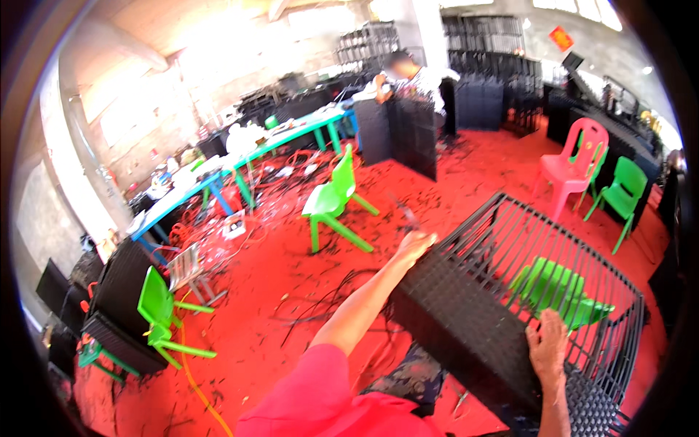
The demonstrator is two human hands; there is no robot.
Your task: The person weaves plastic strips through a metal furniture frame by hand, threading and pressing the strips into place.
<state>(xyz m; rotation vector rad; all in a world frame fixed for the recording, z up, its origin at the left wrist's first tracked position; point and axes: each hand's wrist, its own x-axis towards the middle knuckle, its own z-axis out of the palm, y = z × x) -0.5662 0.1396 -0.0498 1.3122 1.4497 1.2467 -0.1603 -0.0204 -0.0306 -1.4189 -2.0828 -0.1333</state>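
A black furniture frame, partly woven with flat strips and partly bare parallel bars, stands tilted in front of me at the right. Beside its far left corner is my left hand, fingers closed. A blurred greyish thing shows just above that hand; its kind cannot be made out. My right hand lies on the woven edge where the bars begin, its fingers apart and holding nothing. Denser weaving covers the frame's near right part. Through the bars a green chair is visible.
Loose black strips litter the red floor. Green plastic chairs stand ahead and at the left, with a pink chair at the right. Behind runs a cluttered long table. Another person works beside black panels.
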